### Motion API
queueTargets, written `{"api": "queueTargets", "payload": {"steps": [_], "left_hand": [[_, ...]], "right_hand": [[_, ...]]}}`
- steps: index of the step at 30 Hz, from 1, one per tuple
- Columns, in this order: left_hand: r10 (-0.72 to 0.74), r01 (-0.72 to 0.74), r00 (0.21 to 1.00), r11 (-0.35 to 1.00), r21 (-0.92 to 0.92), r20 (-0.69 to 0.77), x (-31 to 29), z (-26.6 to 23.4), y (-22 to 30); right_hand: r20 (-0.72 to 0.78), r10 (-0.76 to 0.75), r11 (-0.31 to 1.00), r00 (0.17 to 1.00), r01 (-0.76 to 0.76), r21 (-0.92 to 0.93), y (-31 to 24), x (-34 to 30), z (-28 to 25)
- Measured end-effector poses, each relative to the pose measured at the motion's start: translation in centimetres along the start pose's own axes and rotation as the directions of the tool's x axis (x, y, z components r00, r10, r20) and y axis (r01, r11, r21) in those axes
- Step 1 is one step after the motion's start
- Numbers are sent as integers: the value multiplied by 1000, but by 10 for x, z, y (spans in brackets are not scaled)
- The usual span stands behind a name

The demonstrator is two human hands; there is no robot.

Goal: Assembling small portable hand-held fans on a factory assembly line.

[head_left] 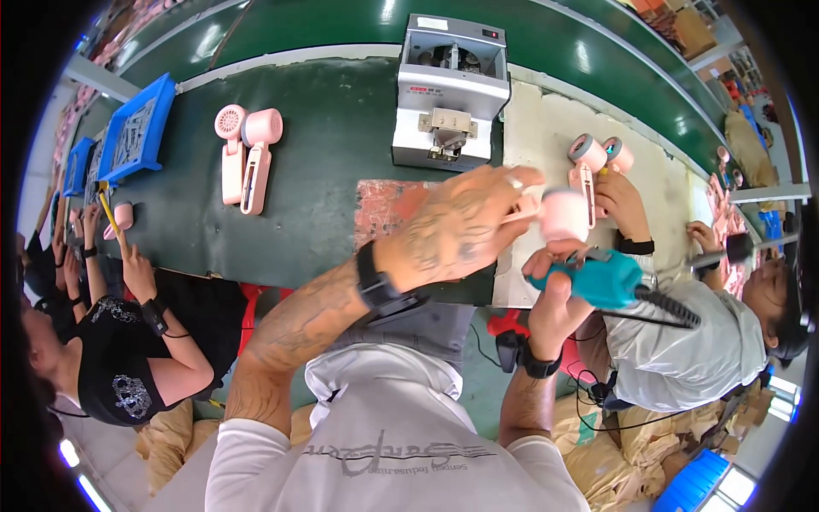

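My left hand [456,224] is closed round a pink handheld fan [566,217], its rounded head pointing right, slightly blurred. In my right hand [554,309] is a teal electric screwdriver [607,280] with a black coiled cord, lying sideways just below the fan's head. The screwdriver's tip is hidden, and whether it touches the fan I cannot tell. Beneath my left hand lies a worn red mat [384,205]. Beyond it stands a grey-white screw feeder [450,90]. Two more pink fans, one [229,154] beside the other [259,162], lie on the bench to the left.
A co-worker's hand [624,207] at the right is by two pink fans [585,158]. At the left, another person's hand [136,269] holds a yellow tool [108,209]. Blue trays of small parts [136,132] stand far left. A green ledge [333,26] runs behind the bench.
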State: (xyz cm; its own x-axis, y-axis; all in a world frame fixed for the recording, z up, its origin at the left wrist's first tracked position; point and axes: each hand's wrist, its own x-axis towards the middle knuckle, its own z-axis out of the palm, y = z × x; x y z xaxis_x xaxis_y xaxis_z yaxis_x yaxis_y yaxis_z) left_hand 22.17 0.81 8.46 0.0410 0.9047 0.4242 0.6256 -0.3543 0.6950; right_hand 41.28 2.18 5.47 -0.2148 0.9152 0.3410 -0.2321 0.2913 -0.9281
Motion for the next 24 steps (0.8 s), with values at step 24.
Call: {"api": "queueTargets", "payload": {"steps": [24], "left_hand": [[-13, 14, 1000, 989, 149, -3, -69, -30, -61]], "right_hand": [[168, -67, 991, 983, 45, 128, -20, 91, 113]]}}
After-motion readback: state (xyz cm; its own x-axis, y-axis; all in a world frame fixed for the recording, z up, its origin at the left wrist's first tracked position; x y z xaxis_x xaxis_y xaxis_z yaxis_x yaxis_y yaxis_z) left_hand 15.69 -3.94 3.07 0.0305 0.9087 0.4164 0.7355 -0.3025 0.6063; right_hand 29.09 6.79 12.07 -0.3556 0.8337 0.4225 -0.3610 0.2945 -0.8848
